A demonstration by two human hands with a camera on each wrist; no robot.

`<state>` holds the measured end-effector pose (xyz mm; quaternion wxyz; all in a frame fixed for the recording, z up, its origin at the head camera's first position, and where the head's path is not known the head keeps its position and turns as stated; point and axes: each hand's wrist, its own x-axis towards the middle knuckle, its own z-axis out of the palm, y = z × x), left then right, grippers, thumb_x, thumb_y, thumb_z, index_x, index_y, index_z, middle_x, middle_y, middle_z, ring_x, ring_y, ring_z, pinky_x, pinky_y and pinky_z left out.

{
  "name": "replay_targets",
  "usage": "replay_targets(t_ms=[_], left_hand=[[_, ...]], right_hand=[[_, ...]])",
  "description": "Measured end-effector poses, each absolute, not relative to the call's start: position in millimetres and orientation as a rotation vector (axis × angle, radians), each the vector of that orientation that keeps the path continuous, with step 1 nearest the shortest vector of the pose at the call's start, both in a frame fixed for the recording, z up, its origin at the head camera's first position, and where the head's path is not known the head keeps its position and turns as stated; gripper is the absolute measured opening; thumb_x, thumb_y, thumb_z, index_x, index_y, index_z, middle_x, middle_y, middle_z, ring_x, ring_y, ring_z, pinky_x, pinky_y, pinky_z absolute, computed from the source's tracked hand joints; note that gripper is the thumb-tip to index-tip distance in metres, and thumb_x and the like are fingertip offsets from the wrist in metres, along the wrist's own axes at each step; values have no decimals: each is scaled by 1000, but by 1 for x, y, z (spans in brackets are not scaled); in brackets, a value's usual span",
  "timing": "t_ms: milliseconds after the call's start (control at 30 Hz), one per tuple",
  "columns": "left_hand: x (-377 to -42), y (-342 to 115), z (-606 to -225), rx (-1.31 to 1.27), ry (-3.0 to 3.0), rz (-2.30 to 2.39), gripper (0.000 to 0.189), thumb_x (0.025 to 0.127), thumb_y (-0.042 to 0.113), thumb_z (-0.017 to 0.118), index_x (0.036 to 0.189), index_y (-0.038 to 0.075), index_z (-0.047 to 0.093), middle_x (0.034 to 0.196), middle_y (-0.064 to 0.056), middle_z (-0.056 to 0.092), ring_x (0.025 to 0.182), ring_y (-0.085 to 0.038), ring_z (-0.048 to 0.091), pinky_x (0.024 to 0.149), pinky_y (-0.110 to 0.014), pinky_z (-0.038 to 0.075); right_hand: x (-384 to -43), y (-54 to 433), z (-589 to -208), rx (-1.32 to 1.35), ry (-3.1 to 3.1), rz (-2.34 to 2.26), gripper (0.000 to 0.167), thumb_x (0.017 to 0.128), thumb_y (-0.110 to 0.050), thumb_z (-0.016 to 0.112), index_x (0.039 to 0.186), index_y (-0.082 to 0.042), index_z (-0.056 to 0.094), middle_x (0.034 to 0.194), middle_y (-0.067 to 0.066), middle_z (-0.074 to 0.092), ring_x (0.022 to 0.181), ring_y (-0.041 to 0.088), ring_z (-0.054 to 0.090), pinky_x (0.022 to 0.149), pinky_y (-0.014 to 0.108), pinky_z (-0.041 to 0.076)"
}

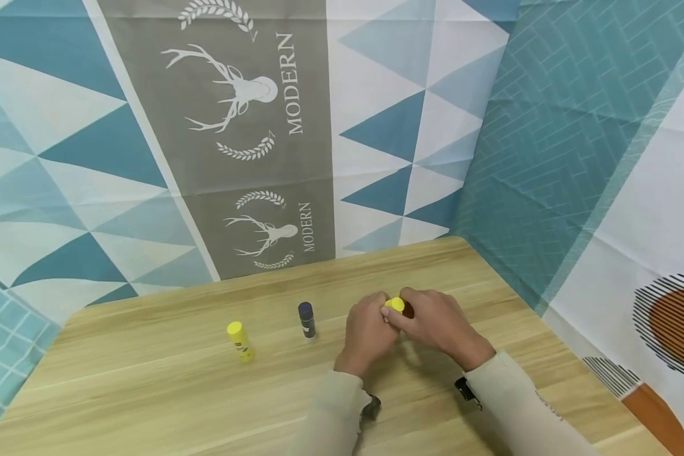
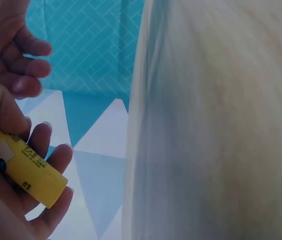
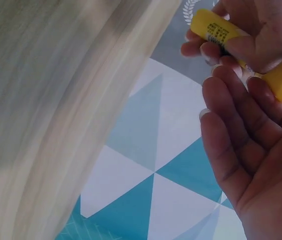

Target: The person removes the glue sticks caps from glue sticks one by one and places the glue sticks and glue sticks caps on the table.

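Both hands meet over the right part of the table around one yellow glue stick (image 1: 397, 304). My left hand (image 1: 367, 329) grips its printed yellow barrel (image 2: 33, 172), with the thumb across it and the fingers behind. At the capped end, my right hand (image 1: 437, 322) pinches the yellow cap (image 3: 280, 82) between thumb and index finger. The other right fingers (image 3: 220, 145) are loosely bent beside the stick. In the right wrist view the stick lies slanted, its middle partly hidden by the left thumb.
A second yellow glue stick (image 1: 240, 342) stands upright on the wooden table (image 1: 165, 380), left of the hands. Between it and the left hand stands a dark blue glue stick (image 1: 306, 320). Patterned cloth (image 1: 399, 126) hangs behind the table and along its right side.
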<state>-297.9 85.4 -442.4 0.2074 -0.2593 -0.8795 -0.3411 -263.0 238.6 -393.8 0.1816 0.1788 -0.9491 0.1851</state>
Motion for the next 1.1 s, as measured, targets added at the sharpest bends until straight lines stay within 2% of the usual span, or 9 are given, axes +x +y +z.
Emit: replay_targets(t_ms=[67, 367, 567, 833, 1100], left_hand=[[-297, 85, -442, -712, -2426, -883, 24, 80, 17, 70, 70, 18, 48, 62, 8, 42, 53, -9, 38, 52, -23, 33], [-293, 83, -443, -696, -2362, -878, 24, 79, 19, 71, 72, 19, 49, 61, 10, 41, 52, -5, 35, 49, -20, 31], [-291, 83, -440, -725, -2287, -877, 32, 77, 16, 70, 63, 20, 42, 56, 9, 32, 48, -4, 27, 44, -18, 23], [-293, 80, -440, -842, -2223, -926, 36, 75, 14, 71, 60, 20, 39, 55, 11, 29, 48, -2, 24, 45, -16, 22], [-295, 80, -443, -829, -2157, -877, 37, 73, 16, 74, 58, 20, 41, 54, 12, 29, 48, -1, 22, 45, -15, 20]], right_hand=[[-263, 237, -393, 519, -2659, 518, 41, 93, -49, 64, 68, -22, 46, 55, -10, 38, 47, 6, 36, 44, 27, 31], [-263, 234, -390, 555, -2661, 538, 37, 95, -39, 62, 67, -22, 45, 55, -10, 37, 47, 5, 35, 44, 26, 31], [-265, 233, -387, 562, -2627, 484, 40, 92, -39, 62, 62, -23, 42, 53, -10, 34, 46, 6, 32, 43, 26, 30], [-264, 234, -388, 722, -2545, 465, 37, 90, -35, 62, 61, -25, 41, 52, -15, 32, 45, 2, 30, 43, 24, 30], [-262, 232, -394, 745, -2421, 484, 37, 88, -31, 62, 61, -24, 38, 53, -15, 26, 45, 1, 23, 42, 21, 23]])
